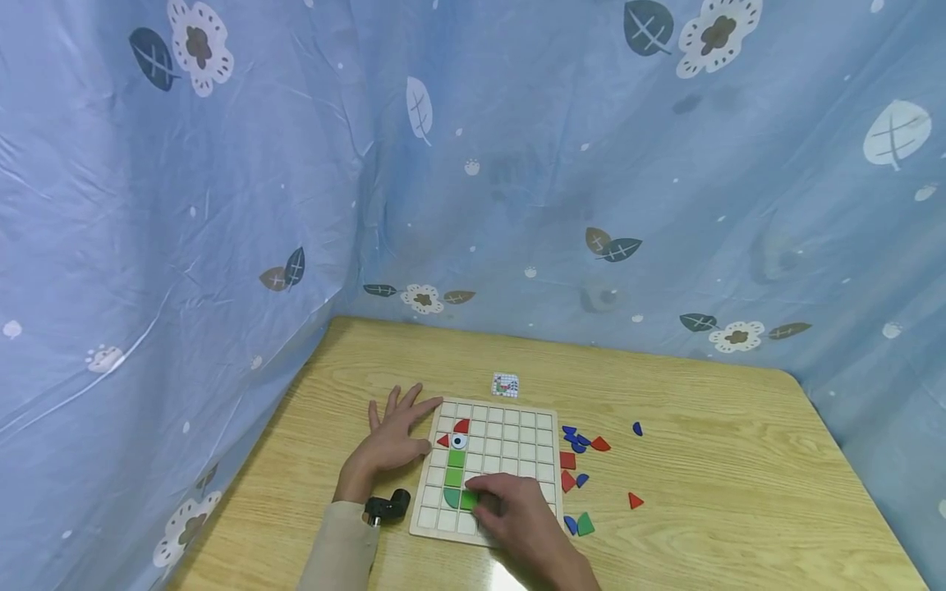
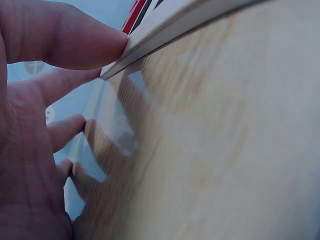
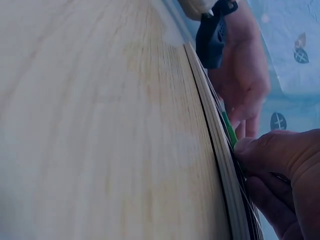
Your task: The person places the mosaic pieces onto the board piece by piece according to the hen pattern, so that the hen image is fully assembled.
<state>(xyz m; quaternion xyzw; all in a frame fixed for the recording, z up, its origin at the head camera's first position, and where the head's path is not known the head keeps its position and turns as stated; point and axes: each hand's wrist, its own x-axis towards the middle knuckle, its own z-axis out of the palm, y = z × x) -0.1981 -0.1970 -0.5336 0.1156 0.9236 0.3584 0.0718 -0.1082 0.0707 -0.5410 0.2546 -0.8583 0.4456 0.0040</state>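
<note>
A wooden grid board (image 1: 512, 432) lies on the table. My left hand (image 1: 392, 442) is spread at its left side, thumb and index fingertip touching the board's edge; the left wrist view shows the thumb (image 2: 75, 37) against the rim. My right hand (image 1: 523, 519) pinches a green square (image 1: 469, 500) at the lower part of the grid, beside a green quarter-circle (image 1: 452, 497). Two more green squares (image 1: 454, 476) stand in a column above, topped by a round eye piece (image 1: 458, 442), a red triangle (image 1: 443, 441) and a red quarter-circle (image 1: 461, 426).
Right of the board lie loose pieces: several blue ones (image 1: 571, 438), a red square (image 1: 567, 460), a red triangle (image 1: 636, 501) and a green quarter-circle (image 1: 585, 524). A small picture card (image 1: 506, 385) lies behind the board. A patterned blue curtain (image 1: 517, 205) surrounds the table.
</note>
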